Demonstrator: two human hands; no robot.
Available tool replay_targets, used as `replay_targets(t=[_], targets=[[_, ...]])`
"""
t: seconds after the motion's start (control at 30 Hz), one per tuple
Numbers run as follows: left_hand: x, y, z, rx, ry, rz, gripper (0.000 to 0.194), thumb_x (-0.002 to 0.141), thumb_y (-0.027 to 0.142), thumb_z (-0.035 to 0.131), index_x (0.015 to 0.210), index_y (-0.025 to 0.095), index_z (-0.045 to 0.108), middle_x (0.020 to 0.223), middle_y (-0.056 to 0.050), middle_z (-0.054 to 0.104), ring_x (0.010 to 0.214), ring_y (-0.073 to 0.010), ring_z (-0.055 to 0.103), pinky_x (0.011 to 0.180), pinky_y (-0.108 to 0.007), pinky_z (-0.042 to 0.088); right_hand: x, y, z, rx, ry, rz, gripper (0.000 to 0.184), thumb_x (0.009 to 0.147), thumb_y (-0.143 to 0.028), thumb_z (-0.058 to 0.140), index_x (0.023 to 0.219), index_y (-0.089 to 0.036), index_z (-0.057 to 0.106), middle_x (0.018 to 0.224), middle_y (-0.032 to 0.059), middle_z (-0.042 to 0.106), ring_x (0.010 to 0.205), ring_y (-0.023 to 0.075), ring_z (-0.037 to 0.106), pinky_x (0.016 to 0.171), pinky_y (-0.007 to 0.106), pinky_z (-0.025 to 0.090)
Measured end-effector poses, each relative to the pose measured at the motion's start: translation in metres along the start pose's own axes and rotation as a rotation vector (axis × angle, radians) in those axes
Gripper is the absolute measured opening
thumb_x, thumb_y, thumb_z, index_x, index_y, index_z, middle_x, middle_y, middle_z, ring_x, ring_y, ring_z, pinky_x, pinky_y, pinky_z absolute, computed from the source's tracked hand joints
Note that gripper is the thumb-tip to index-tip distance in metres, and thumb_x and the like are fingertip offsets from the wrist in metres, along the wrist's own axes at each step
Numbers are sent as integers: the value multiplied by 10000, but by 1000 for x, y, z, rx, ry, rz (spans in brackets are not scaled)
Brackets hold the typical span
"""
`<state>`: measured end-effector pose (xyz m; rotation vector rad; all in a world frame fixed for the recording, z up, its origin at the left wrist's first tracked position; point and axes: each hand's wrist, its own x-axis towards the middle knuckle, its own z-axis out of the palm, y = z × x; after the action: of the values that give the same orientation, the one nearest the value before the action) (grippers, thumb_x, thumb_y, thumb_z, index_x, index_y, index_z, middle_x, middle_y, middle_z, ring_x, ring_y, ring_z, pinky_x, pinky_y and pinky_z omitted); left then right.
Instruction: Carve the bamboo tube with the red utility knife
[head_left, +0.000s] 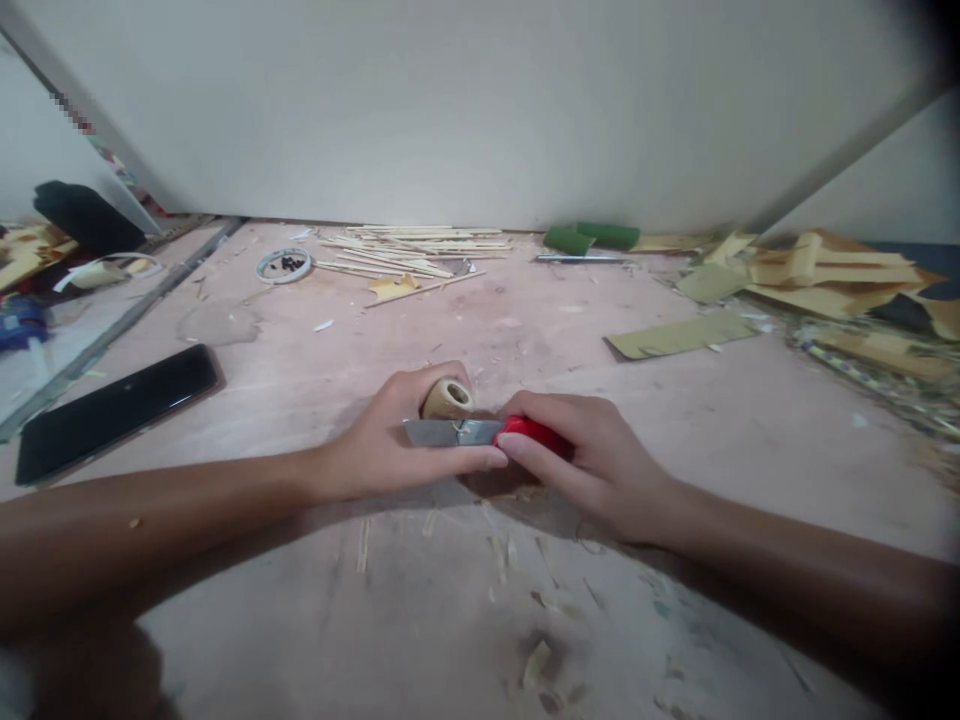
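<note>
My left hand [397,430] is closed around a short hollow bamboo tube [448,399], whose open end faces up and toward the right. A knife with a red handle [541,433] is gripped in my right hand [600,455]. Its flat grey blade [435,433] points left, just in front of the tube, between my left thumb and the tube. A thin curl of shaving lies on the blade. My left thumb tip reaches the base of the blade, close to my right thumb. The lower part of the tube is hidden by my left hand.
A phone [120,410] lies at left. Farther back are a white ring with dark bits [283,265], thin sticks [412,245] and green tubes [592,237]. Sandpaper [682,335] and crumpled yellowish paper [832,270] lie right. Shavings [536,665] litter the near surface. A pale panel [480,110] stands behind.
</note>
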<state>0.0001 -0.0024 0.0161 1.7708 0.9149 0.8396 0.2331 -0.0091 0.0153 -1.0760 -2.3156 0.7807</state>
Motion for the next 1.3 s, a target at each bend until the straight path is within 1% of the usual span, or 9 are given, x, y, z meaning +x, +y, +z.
replay_targets(t=[0.17,0.33,0.47,0.63,0.93,1.3], targets=[[1,-1,0,-8,2,47,376,750,285,902,871,186,559,802,41,569,712,-114,517,626,-231,410,0,1,0,-6,-7,-5,344,1055,-429,523,816,-194,605,696,-10,623,617,140,553,592,272,344],[0,-1,-1,21,-12,34,374,771,340,887,867,187,559,803,37,569,713,-116,527,620,-232,410,0,0,0,1,-10,-6,341,1054,-426,525,817,-194,604,698,-7,627,618,141,552,592,271,345],[-2,1,-2,78,-32,15,385,763,358,889,832,187,551,748,46,568,672,-111,509,593,-230,387,-1,0,-1,0,-11,-17,317,1045,-416,543,836,-193,625,726,4,649,643,150,564,608,275,352],[-2,0,-1,74,-5,-21,419,724,339,917,822,192,537,714,56,591,659,-113,524,592,-229,384,-1,0,-1,3,-12,-13,343,1058,-411,525,815,-192,628,707,3,640,627,149,552,601,277,343],[-4,-2,2,85,59,-59,452,693,356,931,771,190,517,664,75,543,627,-97,465,556,-214,346,1,0,1,-22,17,-5,338,1055,-415,540,811,-195,621,708,2,634,631,149,552,605,273,342],[-4,0,3,109,73,-85,457,691,391,923,764,194,518,661,73,546,629,-103,467,553,-218,349,0,0,0,-19,18,-16,326,1057,-406,538,818,-200,620,716,1,638,637,151,557,607,274,342]])
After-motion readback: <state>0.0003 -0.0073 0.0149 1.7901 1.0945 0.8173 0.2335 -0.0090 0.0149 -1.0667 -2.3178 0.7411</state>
